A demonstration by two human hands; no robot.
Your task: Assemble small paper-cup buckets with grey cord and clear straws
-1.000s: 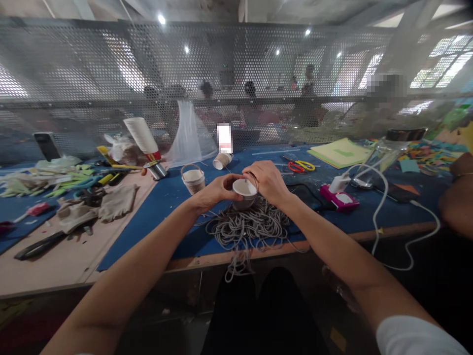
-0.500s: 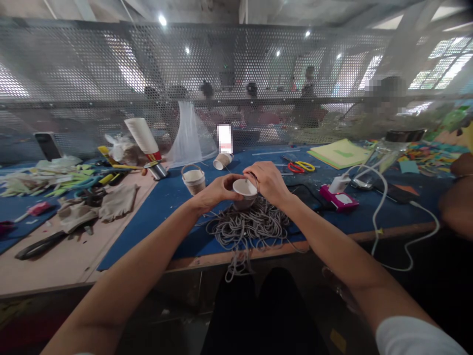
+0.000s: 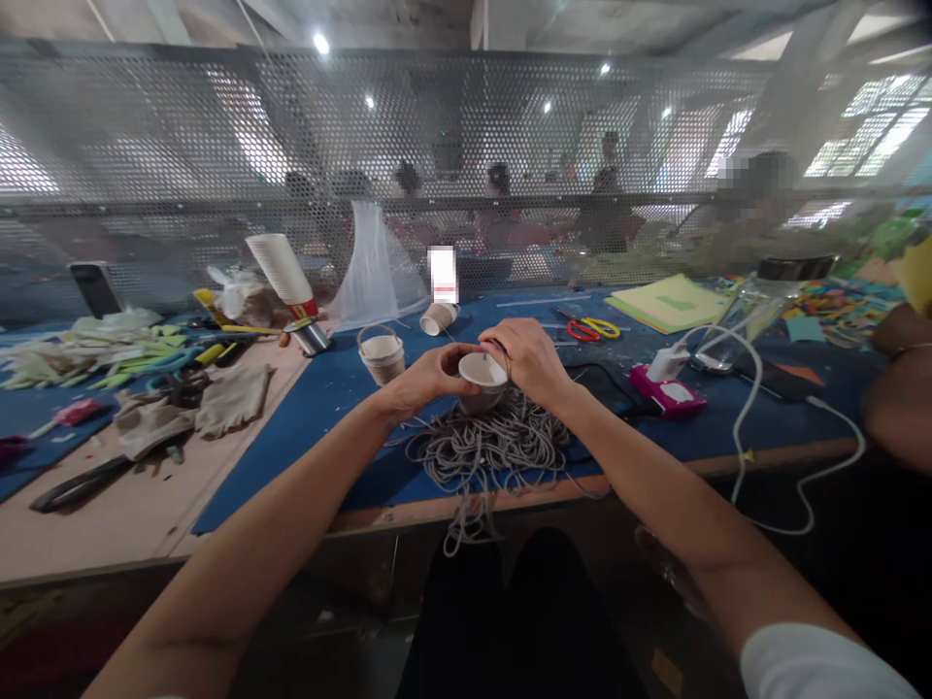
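Note:
My left hand (image 3: 422, 377) grips the side of a small white paper cup (image 3: 481, 373) held above the blue mat (image 3: 327, 408). My right hand (image 3: 530, 357) curls over the cup's right rim, fingers pinched on a thin grey cord at the rim. A tangled pile of grey cord (image 3: 487, 449) lies just under the cup and spills over the table's front edge. A cord-wrapped cup with a handle (image 3: 381, 351) stands to the left of my hands, and another cup (image 3: 439, 316) lies on its side behind.
Red-and-yellow scissors (image 3: 591, 327), a pink charger (image 3: 668, 388) with a white cable, a glass jar (image 3: 749, 306) and yellow-green paper (image 3: 670, 299) lie right. A stack of cups (image 3: 281, 270), cloth gloves (image 3: 189, 413) and black shears (image 3: 73, 482) lie left. Mesh screen behind; another person's arm (image 3: 899, 388) far right.

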